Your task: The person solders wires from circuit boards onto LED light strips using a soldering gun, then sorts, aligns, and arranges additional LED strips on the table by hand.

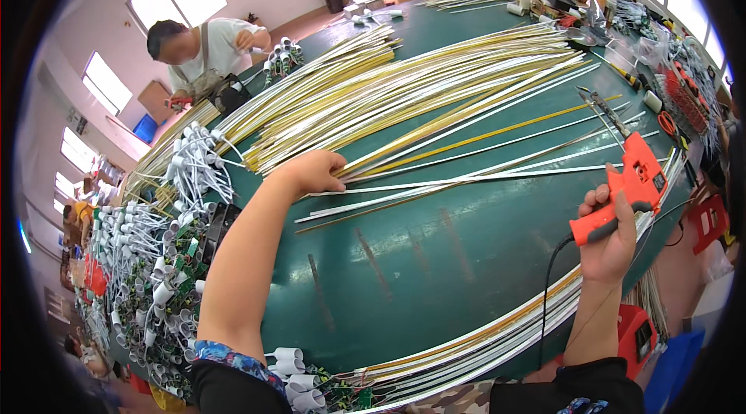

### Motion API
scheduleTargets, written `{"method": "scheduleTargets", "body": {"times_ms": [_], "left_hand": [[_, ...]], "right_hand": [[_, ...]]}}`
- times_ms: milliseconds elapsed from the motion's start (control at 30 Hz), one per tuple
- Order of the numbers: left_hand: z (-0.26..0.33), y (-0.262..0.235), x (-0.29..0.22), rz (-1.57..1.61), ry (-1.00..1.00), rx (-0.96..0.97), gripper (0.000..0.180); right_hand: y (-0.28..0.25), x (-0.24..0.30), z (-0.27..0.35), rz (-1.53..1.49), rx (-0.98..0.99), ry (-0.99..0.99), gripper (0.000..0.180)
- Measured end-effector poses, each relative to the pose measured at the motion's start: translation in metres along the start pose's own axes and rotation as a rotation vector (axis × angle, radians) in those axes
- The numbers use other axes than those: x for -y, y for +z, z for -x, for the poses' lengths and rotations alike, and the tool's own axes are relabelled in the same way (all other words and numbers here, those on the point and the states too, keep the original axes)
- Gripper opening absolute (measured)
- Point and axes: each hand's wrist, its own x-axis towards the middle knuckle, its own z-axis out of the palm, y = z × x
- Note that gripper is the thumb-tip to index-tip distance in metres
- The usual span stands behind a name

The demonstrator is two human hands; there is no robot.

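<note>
My right hand (610,247) is wrapped round the handle of a red soldering gun (643,169), whose metal tip points up and away, over the ends of some strips. A black cord hangs from the gun's handle. At the middle of the table my left hand (315,172) has its fingers closed on the near end of a thin strip (435,151). Several loose white and yellow strips (466,178) fan out to the right beside that hand. Behind them lies a wide pile of long white and yellow strips (404,95). My left fingertips are partly hidden.
White cylindrical caps with wires and green circuit boards (167,259) heap up at the left. More strips (482,344) lie along the near table edge (388,313). Orange-handled scissors (668,125) and a screwdriver (622,72) lie at right. Another person (210,49) works at the far left.
</note>
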Motion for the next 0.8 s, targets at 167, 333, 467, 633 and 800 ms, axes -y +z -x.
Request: {"method": "scheduleTargets", "body": {"times_ms": [167,333,467,633,800], "left_hand": [[0.022,0.013,-0.005,-0.192,-0.087,-0.481,0.037],[0.070,0.039,-0.026,-0.058,0.078,-0.252,0.032],[0.086,0.068,-0.022,-0.121,0.101,-0.367,0.020],[0.086,0.073,-0.014,-0.267,0.207,-0.411,0.009],[0.078,0.054,-0.001,0.062,0.192,-0.785,0.008]], "right_hand": [[-0.002,-0.001,0.000,0.005,-0.021,0.008,0.055],[-0.004,0.004,0.001,-0.005,0.007,0.004,0.054],[-0.002,0.000,0.001,-0.050,-0.004,0.013,0.052],[0.001,0.001,0.003,-0.050,-0.009,0.022,0.050],[0.002,0.006,0.006,-0.049,-0.037,0.018,0.051]]}}
